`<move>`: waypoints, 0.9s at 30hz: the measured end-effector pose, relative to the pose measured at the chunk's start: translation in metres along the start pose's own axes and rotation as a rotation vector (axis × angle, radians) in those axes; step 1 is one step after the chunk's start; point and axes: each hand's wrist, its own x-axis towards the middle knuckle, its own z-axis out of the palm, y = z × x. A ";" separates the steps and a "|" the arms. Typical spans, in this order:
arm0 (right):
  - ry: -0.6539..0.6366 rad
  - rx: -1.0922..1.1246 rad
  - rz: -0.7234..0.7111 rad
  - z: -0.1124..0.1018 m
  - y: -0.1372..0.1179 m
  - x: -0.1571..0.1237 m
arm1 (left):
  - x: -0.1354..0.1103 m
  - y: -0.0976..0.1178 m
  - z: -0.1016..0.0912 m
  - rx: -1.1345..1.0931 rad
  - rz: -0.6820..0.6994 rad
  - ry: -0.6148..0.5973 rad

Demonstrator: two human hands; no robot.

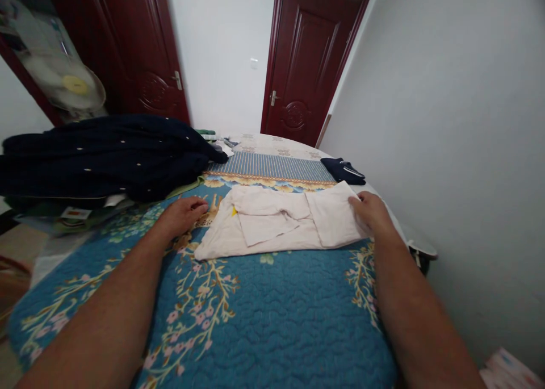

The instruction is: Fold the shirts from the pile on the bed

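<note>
Right hand [369,210] pinches folded end of pale garment [272,230], probably keeping layers together. Left hand [185,212] empty, loosely open, near other end. Quilted cover [293,309] gives flat support.

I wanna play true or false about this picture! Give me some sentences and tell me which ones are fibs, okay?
1. The right hand holds the right end of the folded cream-white cloth garment. True.
2. The left hand lies on top of that garment. False: it is beside the garment.
3. A blue quilted cover with flowers lies under the garment. True.
4. The big navy cloth heap with small pale spots is on the person's right. False: it is on the left.
5. The small folded navy cloth with white stripes lies beyond the cream garment. True.
</note>
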 end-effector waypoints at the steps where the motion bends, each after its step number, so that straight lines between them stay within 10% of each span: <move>1: 0.005 -0.014 -0.018 -0.006 -0.007 0.000 | 0.000 0.001 0.000 0.000 -0.004 0.002; 14: -0.136 -0.224 -0.237 -0.046 -0.162 -0.030 | -0.005 0.004 -0.003 -0.059 -0.036 -0.012; 27: -0.517 -0.218 -0.413 0.024 -0.237 -0.095 | -0.007 0.002 -0.003 -0.128 -0.024 -0.022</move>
